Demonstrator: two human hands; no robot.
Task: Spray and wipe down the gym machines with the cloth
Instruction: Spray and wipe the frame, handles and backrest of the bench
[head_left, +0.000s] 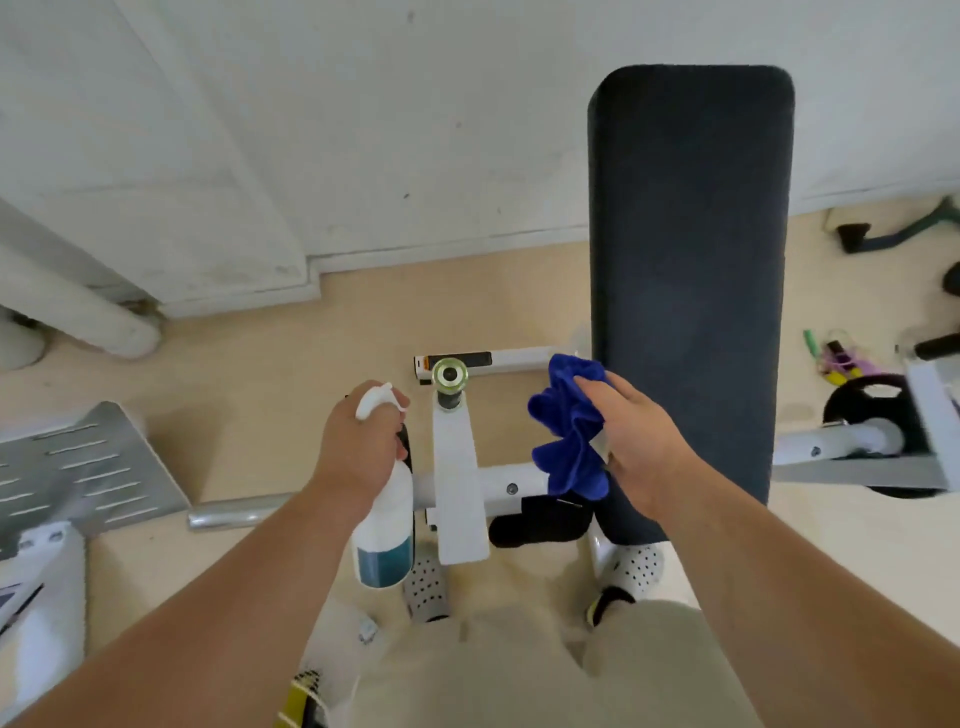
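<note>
A gym machine stands before me, with a long dark padded bench (691, 270) and a white metal frame (457, 483). My left hand (358, 447) grips a white spray bottle (384, 535) by its trigger head; blue liquid fills the bottle's bottom. The bottle hangs just left of the white upright post. My right hand (634, 441) holds a bunched blue cloth (571, 431) against the left edge of the bench pad, above the white crossbar. A round metal knob (451, 375) tops the post between my hands.
A grey perforated metal footplate (88, 467) lies at the left. A black weight plate (867, 410) on a white bar and coloured bands (841, 358) sit at the right. A white wall and pipes (78, 312) stand behind. My feet in white perforated shoes (428, 592) are below the frame.
</note>
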